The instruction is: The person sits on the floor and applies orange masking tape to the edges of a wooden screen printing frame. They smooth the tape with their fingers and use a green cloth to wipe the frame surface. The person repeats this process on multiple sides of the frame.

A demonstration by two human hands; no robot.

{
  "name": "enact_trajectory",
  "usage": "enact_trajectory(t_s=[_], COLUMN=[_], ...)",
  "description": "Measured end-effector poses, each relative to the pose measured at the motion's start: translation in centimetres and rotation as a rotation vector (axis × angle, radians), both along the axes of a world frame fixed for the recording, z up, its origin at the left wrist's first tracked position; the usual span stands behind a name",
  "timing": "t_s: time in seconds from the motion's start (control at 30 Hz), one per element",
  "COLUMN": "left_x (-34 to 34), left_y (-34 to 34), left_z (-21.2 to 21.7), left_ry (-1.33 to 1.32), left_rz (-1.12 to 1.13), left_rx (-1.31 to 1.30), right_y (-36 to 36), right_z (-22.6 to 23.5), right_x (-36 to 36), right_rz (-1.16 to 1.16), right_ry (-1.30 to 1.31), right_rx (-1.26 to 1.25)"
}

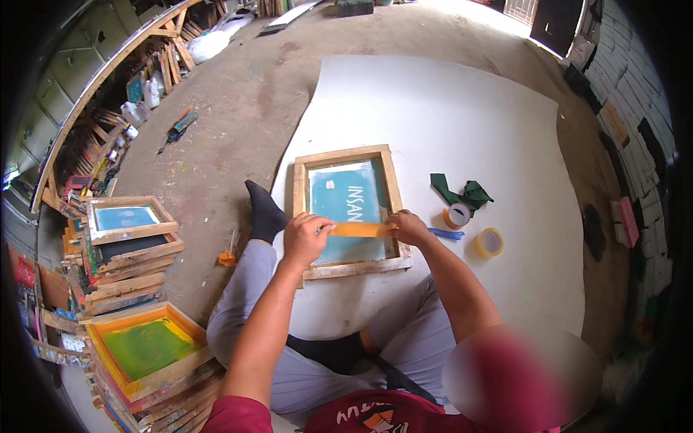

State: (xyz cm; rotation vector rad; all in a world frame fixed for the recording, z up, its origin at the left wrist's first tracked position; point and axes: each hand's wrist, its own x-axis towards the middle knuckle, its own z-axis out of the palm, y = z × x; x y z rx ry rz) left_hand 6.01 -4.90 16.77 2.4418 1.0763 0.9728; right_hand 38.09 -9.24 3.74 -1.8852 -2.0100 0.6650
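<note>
A wood-framed printing screen lies on a white sheet in front of me, its mesh teal with pale lettering. Across the lower half of the mesh runs a strip of orange-brown tape, stretched between my two hands. My left hand pinches one end of it over the frame's left side. At the right side of the frame, my right hand grips the other end with closed fingers. Whether the strip touches the mesh I cannot tell. Beside my right hand lies a blue object, perhaps a cutter.
To the right are a tape roll, a yellow tape roll and a dark green cloth on the white sheet. Stacked wooden screens stand at my left, with a yellow-green screen nearer. My legs flank the frame.
</note>
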Motion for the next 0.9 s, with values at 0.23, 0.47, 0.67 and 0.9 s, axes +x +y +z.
enact_trajectory(t_s=[0.23,0.47,0.67,0.9], left_x=[-3.8,-8.1,-9.3,-10.6], left_y=[-0.2,0.0,-0.1,-0.4], left_z=[0.3,-3.7,-9.9,-15.3], left_ry=[-0.157,-0.425,-0.307,-0.309], left_rz=[0.093,0.220,0.305,0.399], left_rx=[-0.062,-0.576,-0.662,-0.715], right_y=[-1.8,-4.6,-5.5,-5.0], right_z=[0.6,2.1,0.3,-2.0], right_x=[0.9,0.7,0.7,1.0], right_rz=[-0.113,-0.211,-0.496,-0.525], right_ry=[0.420,0.658,0.772,0.497], right_rx=[-0.001,-0.077,-0.155,-0.192])
